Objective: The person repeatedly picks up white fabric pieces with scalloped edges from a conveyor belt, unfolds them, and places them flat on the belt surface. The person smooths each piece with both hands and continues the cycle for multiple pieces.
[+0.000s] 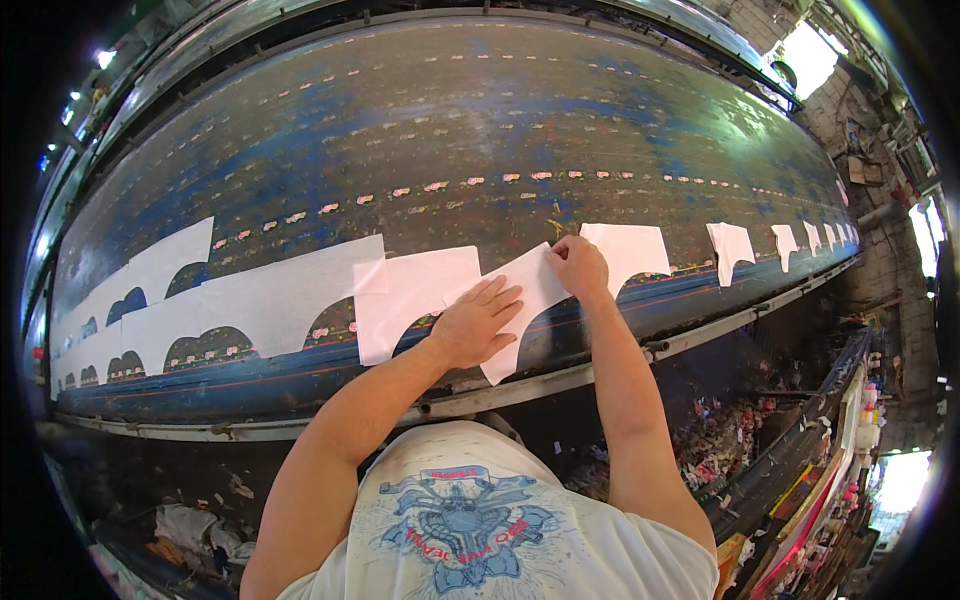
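My left hand [478,322] lies with fingers extended on a white cut fabric piece [530,285] with a curved cut-out, which sits tilted on the long printing table [420,120]. My right hand [578,262] pinches that piece's upper right corner. Just right of it another white piece [625,250] lies on the table, and to the left a similar piece [410,285] lies partly beside and under the one I hold. Farther left, overlapping white pieces [260,300] form long rows. Smaller-looking folded or crumpled pieces [730,247] continue along the edge to the right.
A metal rail [740,316] runs along the near table edge. Below right are scraps [710,440] and shelving with boards and small containers [840,440]. Pale cloth [185,530] lies below left. Bright openings show in the rough wall [850,90] at the right.
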The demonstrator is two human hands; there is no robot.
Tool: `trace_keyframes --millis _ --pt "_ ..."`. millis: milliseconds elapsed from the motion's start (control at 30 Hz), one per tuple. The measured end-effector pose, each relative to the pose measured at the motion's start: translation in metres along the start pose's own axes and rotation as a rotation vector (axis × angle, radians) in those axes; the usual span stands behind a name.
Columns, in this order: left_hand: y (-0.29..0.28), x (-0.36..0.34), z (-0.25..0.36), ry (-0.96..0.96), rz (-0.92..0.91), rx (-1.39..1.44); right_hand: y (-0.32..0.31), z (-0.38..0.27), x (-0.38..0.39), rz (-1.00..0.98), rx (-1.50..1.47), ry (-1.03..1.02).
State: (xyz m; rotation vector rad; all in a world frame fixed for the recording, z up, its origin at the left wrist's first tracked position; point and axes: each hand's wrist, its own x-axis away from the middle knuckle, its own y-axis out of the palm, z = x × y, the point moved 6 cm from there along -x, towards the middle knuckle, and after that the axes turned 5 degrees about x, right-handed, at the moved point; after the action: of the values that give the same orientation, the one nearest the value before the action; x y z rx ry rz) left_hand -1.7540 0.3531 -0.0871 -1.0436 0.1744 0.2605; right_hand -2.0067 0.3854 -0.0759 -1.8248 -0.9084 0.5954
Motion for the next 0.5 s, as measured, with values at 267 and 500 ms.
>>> trace_keyframes --millis 267,500 --pt "-0.004 -0.013 -0.019 -0.175 0.37 0.289 -0.011 0.0 0.006 0.117 -0.202 -0.146" --pt "-0.032 -0.06 -0.028 -0.225 -0.038 0.418 -0.102 -0.061 0.044 -0.01 -1.086 -0.36"
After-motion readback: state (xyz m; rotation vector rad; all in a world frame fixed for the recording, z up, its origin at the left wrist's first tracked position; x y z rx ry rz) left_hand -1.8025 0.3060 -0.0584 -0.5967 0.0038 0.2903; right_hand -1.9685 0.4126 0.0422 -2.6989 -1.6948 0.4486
